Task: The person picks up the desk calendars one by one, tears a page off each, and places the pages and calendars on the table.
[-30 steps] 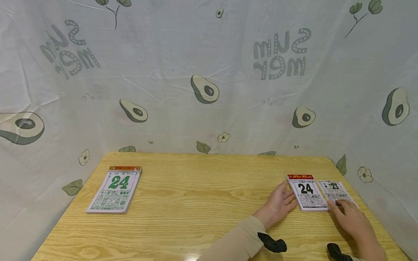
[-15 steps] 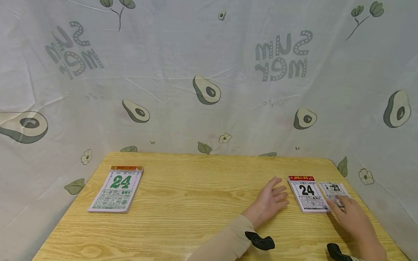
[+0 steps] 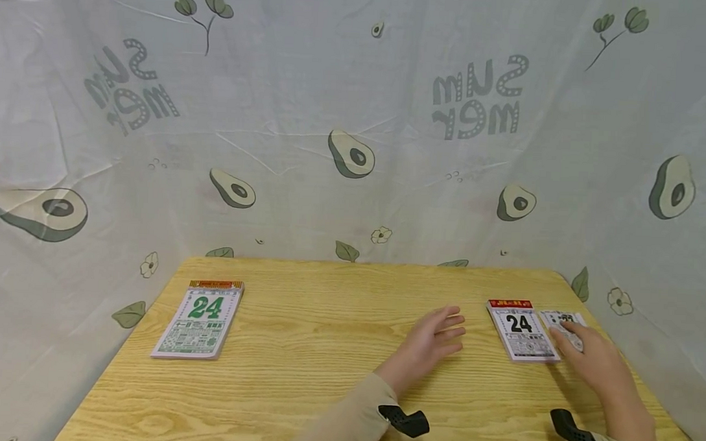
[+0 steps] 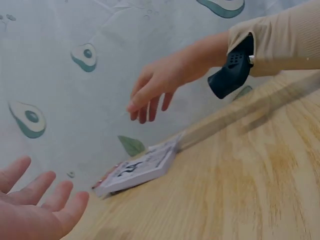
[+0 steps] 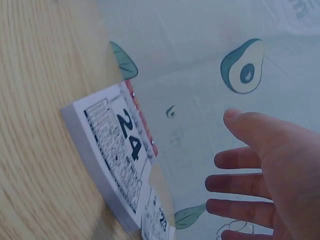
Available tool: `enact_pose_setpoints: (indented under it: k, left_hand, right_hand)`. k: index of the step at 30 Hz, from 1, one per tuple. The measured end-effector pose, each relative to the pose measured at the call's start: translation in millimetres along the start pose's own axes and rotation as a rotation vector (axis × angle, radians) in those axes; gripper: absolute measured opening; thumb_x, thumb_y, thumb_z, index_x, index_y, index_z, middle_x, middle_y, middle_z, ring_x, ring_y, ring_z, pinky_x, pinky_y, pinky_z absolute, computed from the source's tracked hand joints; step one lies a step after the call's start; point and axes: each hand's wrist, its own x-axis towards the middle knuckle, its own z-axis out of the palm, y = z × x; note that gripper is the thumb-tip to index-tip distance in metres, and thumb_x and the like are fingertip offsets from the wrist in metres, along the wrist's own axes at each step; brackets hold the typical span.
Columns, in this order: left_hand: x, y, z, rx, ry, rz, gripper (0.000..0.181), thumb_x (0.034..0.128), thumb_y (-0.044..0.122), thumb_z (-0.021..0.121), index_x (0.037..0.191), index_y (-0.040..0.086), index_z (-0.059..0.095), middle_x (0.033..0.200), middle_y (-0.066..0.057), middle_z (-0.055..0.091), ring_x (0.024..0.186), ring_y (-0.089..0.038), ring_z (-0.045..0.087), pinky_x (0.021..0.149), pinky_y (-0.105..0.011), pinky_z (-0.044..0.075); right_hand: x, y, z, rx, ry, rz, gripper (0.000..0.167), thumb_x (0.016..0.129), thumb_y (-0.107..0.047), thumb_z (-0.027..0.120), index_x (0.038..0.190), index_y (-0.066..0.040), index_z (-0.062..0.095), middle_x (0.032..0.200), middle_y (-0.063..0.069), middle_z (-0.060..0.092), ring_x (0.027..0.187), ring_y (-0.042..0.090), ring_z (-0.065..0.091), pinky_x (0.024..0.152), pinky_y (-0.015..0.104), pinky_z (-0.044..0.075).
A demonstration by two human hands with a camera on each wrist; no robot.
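On the right side of the table in the head view lies a tear-off calendar pad (image 3: 523,337) with a red header and a black "24". A loose calendar sheet (image 3: 550,317) marked "23" lies against its right side, partly hidden by my right hand (image 3: 596,362). That hand hovers above the sheet, fingers extended and holding nothing, as the right wrist view shows. My left hand (image 3: 427,343) is held over the table left of the pad, palm turned toward it and fingers spread. The left wrist view shows the pad (image 4: 137,172) below the right hand.
Another calendar pad (image 3: 197,322), with a green "24", lies at the table's left side. The wooden table (image 3: 325,362) ends at the back against a pale curtain (image 3: 287,101) printed with avocados. Black wrist devices (image 3: 404,421) sit on both sleeves.
My left hand has drawn away from the pad's left edge, moving left and toward me. The right hand has lifted slightly from the loose sheet. The pads have stayed put.
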Motion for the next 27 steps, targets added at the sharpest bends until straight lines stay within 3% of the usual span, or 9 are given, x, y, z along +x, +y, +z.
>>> enact_pose_setpoints:
  k: [10,17,27]
  left_hand:
    - [-30.3,30.8,-29.6,0.179,0.006,0.055,0.046,0.1008,0.038,0.050,0.135,0.007,0.051,0.139,-0.016,0.054,0.133,-0.037,0.047,0.112,-0.055,0.035]
    - [-48.5,53.4,-52.1,0.383,0.002,0.078,0.045,0.1008,0.040,0.050,0.135,0.012,0.052,0.142,-0.019,0.050,0.131,-0.038,0.049,0.108,-0.057,0.038]
    - [-71.1,98.5,-84.7,0.592,0.045,0.152,0.048,0.1009,0.041,0.049,0.139,0.013,0.049,0.140,-0.015,0.054,0.127,-0.034,0.054,0.107,-0.050,0.042]
  right_hand:
    - [-2.6,-32.6,-6.4,-0.029,0.063,-0.062,0.063,0.103,-0.044,0.040,0.131,0.012,0.049,0.131,0.041,0.047,0.114,0.061,0.044,0.087,0.068,0.040]
    - [-1.9,-55.4,-4.1,-0.052,0.076,-0.122,0.059,0.102,-0.041,0.045,0.131,0.010,0.051,0.130,0.039,0.050,0.115,0.058,0.047,0.090,0.067,0.041]
    - [-5.3,-90.0,4.2,-0.059,0.131,-0.197,0.046,0.100,-0.031,0.053,0.126,0.007,0.058,0.124,0.036,0.057,0.112,0.055,0.052,0.089,0.065,0.044]
